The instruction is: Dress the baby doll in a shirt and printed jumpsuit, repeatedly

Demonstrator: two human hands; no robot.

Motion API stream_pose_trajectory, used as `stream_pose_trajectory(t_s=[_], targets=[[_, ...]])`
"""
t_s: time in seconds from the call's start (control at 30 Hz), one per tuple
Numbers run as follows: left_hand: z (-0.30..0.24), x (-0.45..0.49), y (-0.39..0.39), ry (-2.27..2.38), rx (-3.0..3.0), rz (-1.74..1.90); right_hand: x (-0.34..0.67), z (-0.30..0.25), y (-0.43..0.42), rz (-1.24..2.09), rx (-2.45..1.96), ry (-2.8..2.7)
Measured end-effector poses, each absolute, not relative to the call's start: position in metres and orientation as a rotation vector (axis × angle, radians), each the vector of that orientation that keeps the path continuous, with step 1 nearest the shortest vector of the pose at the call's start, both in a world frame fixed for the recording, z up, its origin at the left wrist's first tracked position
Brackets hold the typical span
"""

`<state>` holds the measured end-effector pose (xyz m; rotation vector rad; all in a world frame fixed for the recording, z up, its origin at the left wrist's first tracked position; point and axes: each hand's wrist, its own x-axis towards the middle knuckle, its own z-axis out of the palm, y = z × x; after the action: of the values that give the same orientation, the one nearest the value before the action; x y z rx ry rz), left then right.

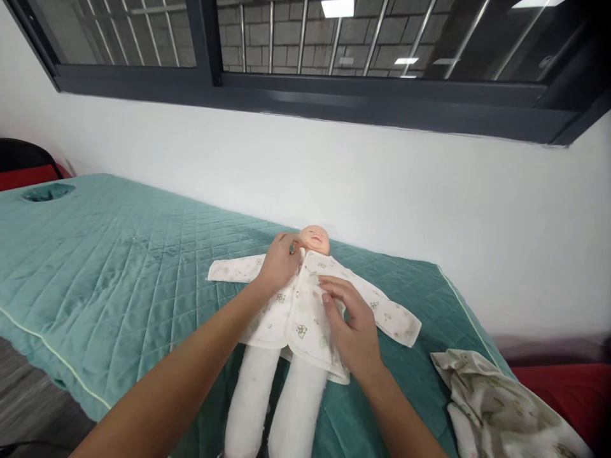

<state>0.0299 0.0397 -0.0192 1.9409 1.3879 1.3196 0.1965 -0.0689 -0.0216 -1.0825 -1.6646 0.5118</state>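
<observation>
A baby doll (pixel 315 238) lies on its back on the bed, dressed in a white printed baby jacket (pixel 305 318) and white leggings (pixel 298 401). The jacket's sleeves spread out to both sides, and its front edges meet along the middle. My left hand (pixel 280 259) is at the collar beside the doll's neck, thumb and fingers bent together in a pinch on the jacket's edge. Over the chest on the right side rests my right hand (pixel 352 321), its fingers stretched out and the thumb apart from them. The doll's feet fall near the lower frame edge.
A green quilted cover (pixel 143 254) lies over the bed, with a round hole (pixel 48 192) at the far left. A crumpled printed cloth (pixel 506 407) lies at the lower right. Behind stand a white wall (pixel 405 191) and a dark-framed window (pixel 334 98). Red seats flank the bed.
</observation>
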Motion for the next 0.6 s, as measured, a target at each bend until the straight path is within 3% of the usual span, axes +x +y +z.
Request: stream_pose_trajectory(t_s=[0.17, 0.37, 0.6], targets=[[-0.055, -0.021, -0.021, 1.508, 1.875, 1.391, 0.197, -0.033, -0.061, 0.551, -1.116, -1.827], [-0.087, -0.053, -0.108, 1.443, 1.774, 1.211, 0.192, -0.045, -0.081, 0.564, -1.143, -1.916], [-0.091, -0.053, -0.128, 1.435, 1.912, 1.095, 0.199, -0.067, -0.159, 0.706, -1.293, -1.769]])
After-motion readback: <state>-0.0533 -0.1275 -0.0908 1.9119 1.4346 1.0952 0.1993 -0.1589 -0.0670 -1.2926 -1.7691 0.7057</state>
